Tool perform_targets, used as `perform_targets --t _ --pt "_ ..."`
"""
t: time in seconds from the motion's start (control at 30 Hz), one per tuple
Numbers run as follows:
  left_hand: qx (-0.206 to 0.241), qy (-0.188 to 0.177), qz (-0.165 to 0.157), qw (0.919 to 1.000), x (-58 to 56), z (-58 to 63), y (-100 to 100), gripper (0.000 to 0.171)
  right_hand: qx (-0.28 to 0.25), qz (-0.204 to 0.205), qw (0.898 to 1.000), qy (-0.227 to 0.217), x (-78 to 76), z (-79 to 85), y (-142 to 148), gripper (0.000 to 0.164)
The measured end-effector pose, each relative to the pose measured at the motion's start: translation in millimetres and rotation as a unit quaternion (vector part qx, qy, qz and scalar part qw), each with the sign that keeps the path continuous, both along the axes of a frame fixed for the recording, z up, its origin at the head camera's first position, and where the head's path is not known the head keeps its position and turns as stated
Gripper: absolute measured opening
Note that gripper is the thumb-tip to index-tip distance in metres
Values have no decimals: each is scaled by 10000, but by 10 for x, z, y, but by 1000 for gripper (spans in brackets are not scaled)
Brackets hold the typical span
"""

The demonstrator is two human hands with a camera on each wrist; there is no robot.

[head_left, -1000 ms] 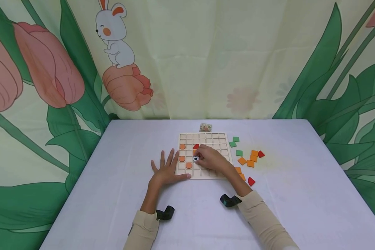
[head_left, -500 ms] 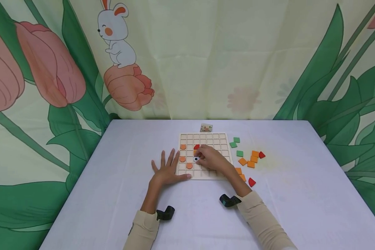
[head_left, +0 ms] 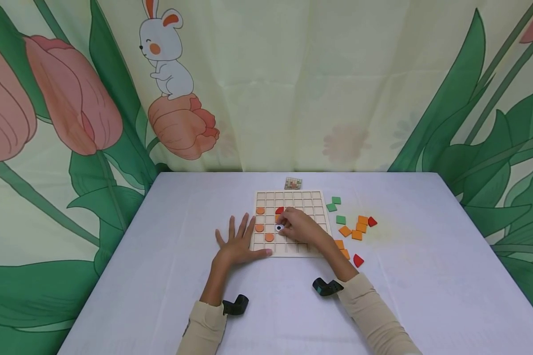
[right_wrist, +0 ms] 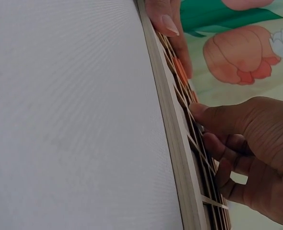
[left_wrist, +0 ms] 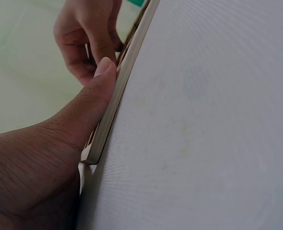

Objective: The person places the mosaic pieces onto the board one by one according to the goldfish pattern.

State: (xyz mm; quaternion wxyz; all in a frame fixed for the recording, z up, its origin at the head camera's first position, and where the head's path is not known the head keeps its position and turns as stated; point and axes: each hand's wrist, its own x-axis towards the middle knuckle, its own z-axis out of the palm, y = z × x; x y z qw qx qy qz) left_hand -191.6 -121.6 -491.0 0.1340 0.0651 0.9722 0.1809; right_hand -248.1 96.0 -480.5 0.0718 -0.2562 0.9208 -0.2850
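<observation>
A pale wooden grid board [head_left: 311, 195] lies on the table. My left hand [head_left: 236, 246] has its fingers spread beside the board's left edge, and its thumb rests along the near edge. Over the middle of the grid, my right hand [head_left: 299, 225] pinches a white round piece with a black dot [head_left: 279, 228], like an eye, at a cell. Just beyond those fingertips sits a red quarter-round tile [head_left: 280, 210], with an orange tile partly hidden by the fingers. Orange discs [head_left: 259, 211] fill a few cells on the left. In the right wrist view the fingertips are down at the grid.
Green square tiles [head_left: 340, 220], orange square tiles [head_left: 357, 235] and red quarter-round tiles [head_left: 358, 260] lie loose to the right of the board. Some are partly behind the right forearm. A small patterned card [head_left: 293, 183] lies beyond the far edge.
Both hands and the pieces keep their places on the board. Only the head view has shifted slightly.
</observation>
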Motion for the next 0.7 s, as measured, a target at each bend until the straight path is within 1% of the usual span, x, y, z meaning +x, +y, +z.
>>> perform_targets --t 0.2,0.37,0.43,0.6,0.7 --pt "-26 22 4 10000 0 -10 0 112 61 76 9999 120 5 11 13 23" --pt "-33 30 7 10000 2 -6 8 112 -96 61 9996 242 15 35 57 24" --pt "-43 34 13 10000 3 -7 12 112 -140 4 9996 237 18 55 81 25" --pt "-36 56 35 10000 2 -15 18 112 -51 -205 9995 214 27 121 177 25" --pt "-36 73 51 10000 -2 -24 19 112 -18 -281 9992 281 17 147 256 25"
